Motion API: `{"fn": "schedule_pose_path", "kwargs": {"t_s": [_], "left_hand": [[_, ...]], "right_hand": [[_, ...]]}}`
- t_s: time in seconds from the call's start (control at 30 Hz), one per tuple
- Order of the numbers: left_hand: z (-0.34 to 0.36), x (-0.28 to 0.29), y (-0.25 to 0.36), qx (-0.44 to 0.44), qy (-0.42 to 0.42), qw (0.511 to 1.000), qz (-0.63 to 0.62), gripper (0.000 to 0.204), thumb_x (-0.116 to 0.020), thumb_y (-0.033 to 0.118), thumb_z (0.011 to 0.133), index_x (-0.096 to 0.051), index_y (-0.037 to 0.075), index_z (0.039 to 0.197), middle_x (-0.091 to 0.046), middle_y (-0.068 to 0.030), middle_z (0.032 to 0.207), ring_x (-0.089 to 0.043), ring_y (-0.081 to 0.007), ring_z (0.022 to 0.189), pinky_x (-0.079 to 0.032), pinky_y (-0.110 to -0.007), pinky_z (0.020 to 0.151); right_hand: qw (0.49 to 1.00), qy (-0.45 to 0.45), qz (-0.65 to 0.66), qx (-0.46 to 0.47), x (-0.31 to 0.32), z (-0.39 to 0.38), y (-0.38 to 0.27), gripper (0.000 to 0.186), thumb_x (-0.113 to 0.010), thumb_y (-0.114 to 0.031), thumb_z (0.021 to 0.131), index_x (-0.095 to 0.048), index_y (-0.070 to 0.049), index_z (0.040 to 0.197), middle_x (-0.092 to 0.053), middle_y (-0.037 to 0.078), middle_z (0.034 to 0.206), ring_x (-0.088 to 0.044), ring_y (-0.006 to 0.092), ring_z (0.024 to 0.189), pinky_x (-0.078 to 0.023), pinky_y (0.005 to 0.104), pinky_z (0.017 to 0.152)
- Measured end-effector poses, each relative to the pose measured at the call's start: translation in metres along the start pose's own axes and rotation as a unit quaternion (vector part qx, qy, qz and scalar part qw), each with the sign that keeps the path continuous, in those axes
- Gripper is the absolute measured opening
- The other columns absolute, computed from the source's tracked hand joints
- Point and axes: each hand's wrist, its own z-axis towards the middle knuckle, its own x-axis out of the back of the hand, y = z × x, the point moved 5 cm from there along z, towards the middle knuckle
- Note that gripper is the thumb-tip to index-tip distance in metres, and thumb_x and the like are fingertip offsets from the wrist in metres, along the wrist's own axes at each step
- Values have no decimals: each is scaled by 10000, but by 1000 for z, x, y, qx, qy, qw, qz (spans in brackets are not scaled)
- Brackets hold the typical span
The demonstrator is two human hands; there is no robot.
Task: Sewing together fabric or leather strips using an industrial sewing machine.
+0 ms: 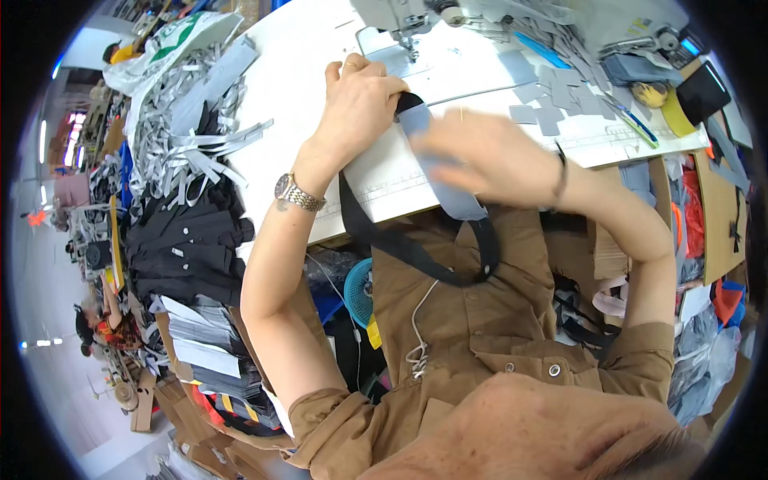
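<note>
My left hand point(358, 102) pinches the black end of a strap point(410, 102) on the white sewing table point(296, 216), just in front of the presser foot point(411, 50). A grey-blue panel point(454, 200) lies along the strap, and its black webbing point(368, 232) hangs in a loop over the table's front edge against my brown clothing. My right hand point(488, 156) is over the panel, blurred by motion, so its finger grip is unclear.
A pile of grey strips point(180, 128) and black garments point(180, 248) are at left. Grey squares point(548, 112), scissors point(624, 116) and a blue tool point(540, 50) lie at right. A turquoise basket point(358, 288) sits below. Another person point(108, 320) is visible at far left.
</note>
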Motion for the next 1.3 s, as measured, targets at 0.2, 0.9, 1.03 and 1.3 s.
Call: {"fn": "schedule_pose_path", "kwargs": {"t_s": [0.2, 0.9, 1.03, 1.3], "left_hand": [[4, -14, -11, 76, -71, 991, -79, 119, -686, 113, 843, -772, 115, 926, -695, -43, 859, -572, -265, 978, -398, -409, 946], [-27, -9, 39, -15, 26, 999, -12, 306, -726, 182, 836, -668, 4, 1077, -678, -159, 1189, -676, -289, 1062, -551, -372, 904], [4, -22, 0, 13, -22, 1000, -9, 316, -704, 187, 862, -658, 2, 1114, -678, -156, 1191, -668, -285, 1067, -510, -384, 938], [16, -37, -15, 7, 16, 1000, -8, 310, -689, 187, 882, -655, 2, 1129, -683, -138, 1114, -652, -304, 1034, -487, -402, 943]], "right_hand": [[999, 11, -36, -19, -6, 12, 47, 115, -695, -106, 807, -612, -70, 878, -574, 85, 1085, -562, 289, 1001, -479, 396, 867], [978, -31, -133, 158, 2, -8, 14, 314, -627, -96, 755, -645, 6, 1051, -641, 121, 1068, -648, 262, 894, -541, 353, 800], [967, -107, -191, 129, -7, 24, 64, 353, -649, -84, 739, -652, -9, 1084, -634, 115, 1192, -650, 252, 1018, -534, 372, 885], [963, 6, -233, 134, -1, 19, 72, 306, -641, -76, 790, -663, -19, 1090, -654, 91, 1164, -652, 212, 1061, -502, 384, 995]]}}
